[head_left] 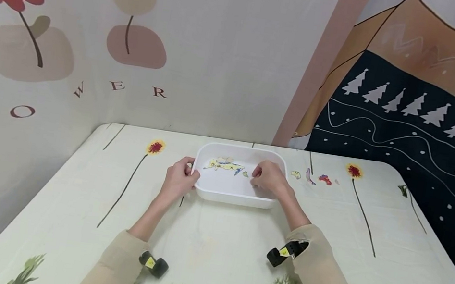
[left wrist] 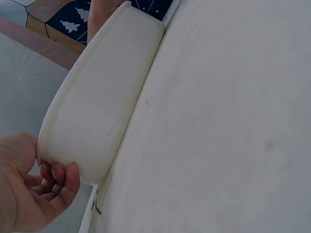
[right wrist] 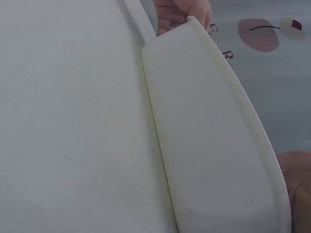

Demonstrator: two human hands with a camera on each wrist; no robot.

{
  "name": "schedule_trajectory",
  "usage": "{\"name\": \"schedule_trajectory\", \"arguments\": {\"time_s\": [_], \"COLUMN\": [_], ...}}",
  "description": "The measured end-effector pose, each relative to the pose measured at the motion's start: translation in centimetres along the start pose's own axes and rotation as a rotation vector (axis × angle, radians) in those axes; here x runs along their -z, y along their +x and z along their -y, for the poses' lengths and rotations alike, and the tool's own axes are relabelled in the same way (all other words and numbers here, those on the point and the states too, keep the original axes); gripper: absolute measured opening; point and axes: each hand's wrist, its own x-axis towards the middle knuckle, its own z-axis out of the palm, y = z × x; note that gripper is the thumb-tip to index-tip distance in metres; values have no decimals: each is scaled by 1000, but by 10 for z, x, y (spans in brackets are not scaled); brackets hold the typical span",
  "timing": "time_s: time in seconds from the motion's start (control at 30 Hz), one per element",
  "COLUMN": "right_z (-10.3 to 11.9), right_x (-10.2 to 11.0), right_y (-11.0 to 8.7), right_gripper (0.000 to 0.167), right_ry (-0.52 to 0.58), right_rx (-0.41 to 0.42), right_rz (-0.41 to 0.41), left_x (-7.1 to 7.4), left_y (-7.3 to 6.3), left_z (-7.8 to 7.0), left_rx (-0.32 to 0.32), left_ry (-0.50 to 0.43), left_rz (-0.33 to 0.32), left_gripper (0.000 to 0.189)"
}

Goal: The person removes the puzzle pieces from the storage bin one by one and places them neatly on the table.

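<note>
A white tray (head_left: 234, 199) with raised walls sits on the table. My left hand (head_left: 178, 179) grips its left rim, the thumb on top and curled fingers against the outer wall, as the left wrist view shows around the tray's wall (left wrist: 97, 107). Inside the tray lie flat yellow-and-blue pieces (head_left: 224, 165) grouped together, with a small green piece (head_left: 245, 174) to their right. My right hand (head_left: 269, 177) reaches over the right rim, its bent fingers pointing down close over the tray floor. I cannot tell whether they pinch anything; the tray wall hides them in the right wrist view.
Right of the tray lie more small flat pieces: a yellow-green one (head_left: 295, 174), a purple-blue one (head_left: 310, 176), a red-and-blue one (head_left: 325, 179) and a pale pink one (head_left: 337, 181). A flower-print cloth (head_left: 213, 242) covers the table; printed curtains hang behind.
</note>
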Motion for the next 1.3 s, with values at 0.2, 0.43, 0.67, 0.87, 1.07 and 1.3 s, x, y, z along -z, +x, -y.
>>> {"name": "schedule_trajectory", "arguments": {"time_s": [0.2, 0.43, 0.67, 0.87, 1.07, 1.3], "right_z": [-1, 0, 1, 2, 0, -1], "right_x": [0, 1, 3, 6, 8, 15], "right_y": [1, -2, -5, -9, -13, -20], "right_gripper": [15, 11, 10, 14, 19, 21], "right_ry": [28, 54, 164, 219, 275, 335], "right_rx": [18, 48, 97, 106, 126, 136], "right_rz": [5, -37, -94, -145, -186, -256], "left_x": [0, 0, 0, 0, 0, 0], "left_y": [0, 1, 1, 2, 1, 1], "left_z": [-1, 0, 1, 2, 2, 4], "left_rx": [5, 0, -1, -8, -8, -24], "left_ry": [3, 2, 2, 2, -11, -14], "left_rz": [-1, 0, -2, -1, 0, 2], "left_gripper": [42, 41, 40, 41, 40, 41]}}
